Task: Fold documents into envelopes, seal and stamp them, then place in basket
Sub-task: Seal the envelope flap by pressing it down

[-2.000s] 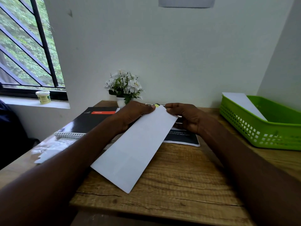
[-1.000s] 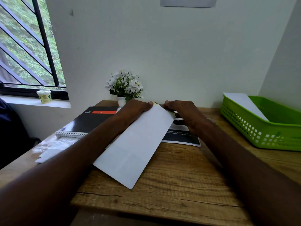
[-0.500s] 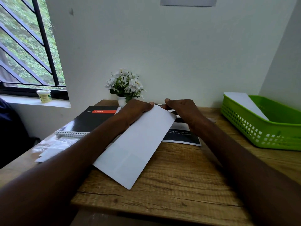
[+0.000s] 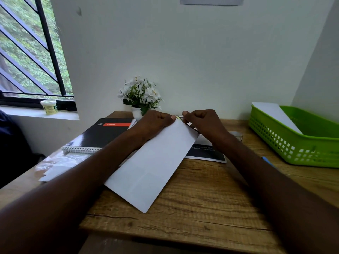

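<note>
A long white envelope (image 4: 152, 167) lies at a slant on the wooden table (image 4: 201, 208), its far end raised between my hands. My left hand (image 4: 156, 121) pinches the far left corner of the envelope. My right hand (image 4: 203, 123) has its fingers curled at the far right corner, thumb up, touching the edge. A small yellow-green bit shows between the two thumbs; I cannot tell what it is. The green plastic basket (image 4: 293, 143) stands at the right with a white envelope (image 4: 275, 114) leaning inside.
A black spiral notebook (image 4: 102, 134) lies at the left, a black card (image 4: 205, 153) under the envelope's far end. A white flower pot (image 4: 140, 99) stands at the wall. Clear plastic and papers (image 4: 56, 165) lie at the left edge. A small jar (image 4: 48, 106) sits on the windowsill.
Both hands have slid with the envelope's far end a little farther from me. My right hand has shifted from lying flat on the corner to curled fingers at the edge.
</note>
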`<state>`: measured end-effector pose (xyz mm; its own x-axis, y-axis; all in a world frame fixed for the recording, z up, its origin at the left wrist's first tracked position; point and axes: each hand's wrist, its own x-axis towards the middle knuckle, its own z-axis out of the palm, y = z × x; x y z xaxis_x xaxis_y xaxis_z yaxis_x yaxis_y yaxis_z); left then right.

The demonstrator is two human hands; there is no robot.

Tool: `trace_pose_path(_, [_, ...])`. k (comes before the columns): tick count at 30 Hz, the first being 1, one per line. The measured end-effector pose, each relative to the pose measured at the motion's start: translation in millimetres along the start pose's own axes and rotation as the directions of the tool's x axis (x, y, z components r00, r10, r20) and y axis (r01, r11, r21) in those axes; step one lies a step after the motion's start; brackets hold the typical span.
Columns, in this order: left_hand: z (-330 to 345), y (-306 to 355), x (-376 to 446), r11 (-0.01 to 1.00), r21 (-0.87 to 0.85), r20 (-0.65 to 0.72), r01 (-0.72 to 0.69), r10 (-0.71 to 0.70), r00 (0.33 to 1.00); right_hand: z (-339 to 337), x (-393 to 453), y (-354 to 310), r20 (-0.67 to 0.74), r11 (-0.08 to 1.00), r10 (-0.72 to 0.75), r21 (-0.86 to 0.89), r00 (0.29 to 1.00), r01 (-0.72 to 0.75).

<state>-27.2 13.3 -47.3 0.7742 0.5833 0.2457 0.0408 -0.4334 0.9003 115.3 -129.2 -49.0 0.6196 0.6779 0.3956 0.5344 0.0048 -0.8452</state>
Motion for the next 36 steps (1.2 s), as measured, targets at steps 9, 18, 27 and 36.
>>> trace_pose_path(9, [5,-5,-2,0.999,-0.033,0.059,-0.037,0.039,0.997,0,-2,-5,-0.019,0.995,0.070,-0.073,0.997,-0.072])
trace_pose_path(18, [10,-13,0,0.988,0.034,0.109,-0.150,0.146,0.983,-2,-3,-5,-0.012,0.971,0.172,-0.164,0.985,-0.172])
trace_pose_path(27, [7,-10,4,0.978,0.045,0.066,-0.202,0.198,0.978,-3,-1,-6,0.026,0.990,0.133,-0.047,0.991,-0.132])
trace_pose_path(36, [4,-7,6,0.964,0.121,-0.005,-0.235,0.237,0.971,-5,-4,-18,0.092,0.965,0.257,0.024,0.962,-0.260])
